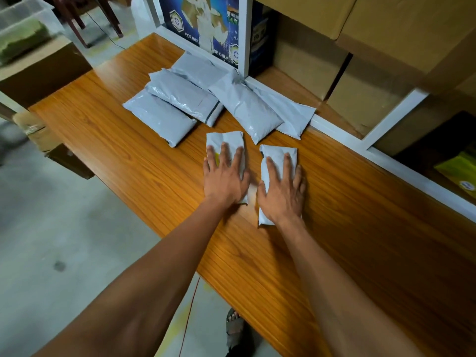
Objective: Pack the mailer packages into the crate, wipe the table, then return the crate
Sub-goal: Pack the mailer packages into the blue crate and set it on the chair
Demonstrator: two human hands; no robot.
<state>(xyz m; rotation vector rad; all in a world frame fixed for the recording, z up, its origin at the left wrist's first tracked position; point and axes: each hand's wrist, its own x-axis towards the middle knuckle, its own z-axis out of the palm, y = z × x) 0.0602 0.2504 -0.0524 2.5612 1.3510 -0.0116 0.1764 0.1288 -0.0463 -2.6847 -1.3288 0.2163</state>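
Both hands lie flat with fingers spread, the left hand (225,176) pressing one small white mailer (226,140) and the right hand (282,193) another (278,153), side by side on the glossy orange wood-grain table (116,150). Five larger grey mailers (180,95) cluster beyond them near white shelving (394,117) stacked with cardboard boxes (373,29); pale concrete floor (64,228) lies left

Bare forearms, no sleeves, dark strapped sandal (235,324)
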